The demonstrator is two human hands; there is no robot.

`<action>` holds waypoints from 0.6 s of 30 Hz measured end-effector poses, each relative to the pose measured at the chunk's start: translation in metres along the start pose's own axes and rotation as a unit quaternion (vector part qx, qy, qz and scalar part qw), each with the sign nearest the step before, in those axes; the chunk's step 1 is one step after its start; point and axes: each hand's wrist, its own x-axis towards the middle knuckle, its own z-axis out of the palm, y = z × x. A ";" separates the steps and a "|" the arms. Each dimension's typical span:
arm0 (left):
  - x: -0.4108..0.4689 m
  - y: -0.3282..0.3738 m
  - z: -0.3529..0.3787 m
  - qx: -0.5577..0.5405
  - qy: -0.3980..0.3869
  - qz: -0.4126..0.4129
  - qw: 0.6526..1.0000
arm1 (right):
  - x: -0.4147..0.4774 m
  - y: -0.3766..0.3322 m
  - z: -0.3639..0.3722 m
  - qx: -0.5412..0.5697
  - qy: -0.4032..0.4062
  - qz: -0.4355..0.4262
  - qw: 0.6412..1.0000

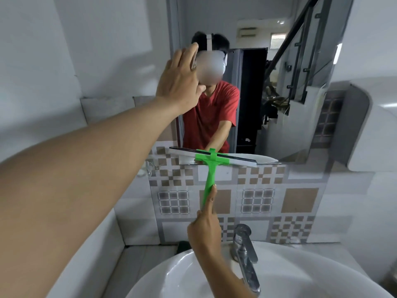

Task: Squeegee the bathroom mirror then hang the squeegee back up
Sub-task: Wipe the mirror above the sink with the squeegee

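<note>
The bathroom mirror [290, 67] hangs on the wall above a band of patterned tiles. A green-handled squeegee [211, 166] has its white and black blade lying along the mirror's bottom edge. My right hand [205, 229] grips the lower end of the green handle, index finger stretched up along it. My left hand [180, 80] is pressed flat against the mirror's upper left area, fingers apart and holding nothing. A clear wall hook [149, 166] sits on the tiles left of the blade.
A white sink basin [300, 274] fills the bottom of the view, with a chrome tap [245, 252] at its back. A white dispenser-like box [373, 130] hangs on the right wall. The mirror reflects a person in a red shirt and a staircase.
</note>
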 end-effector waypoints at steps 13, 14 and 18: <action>-0.008 0.008 0.004 -0.011 -0.018 -0.007 1.000 | -0.020 0.015 -0.022 -0.129 -0.027 0.030 0.991; -0.007 0.008 0.004 -0.012 -0.018 -0.007 1.000 | -0.022 0.015 -0.025 -0.131 -0.036 0.038 0.990; -0.008 0.011 -0.003 -0.020 -0.037 -0.013 0.999 | -0.038 0.018 -0.036 -0.153 -0.068 0.037 0.985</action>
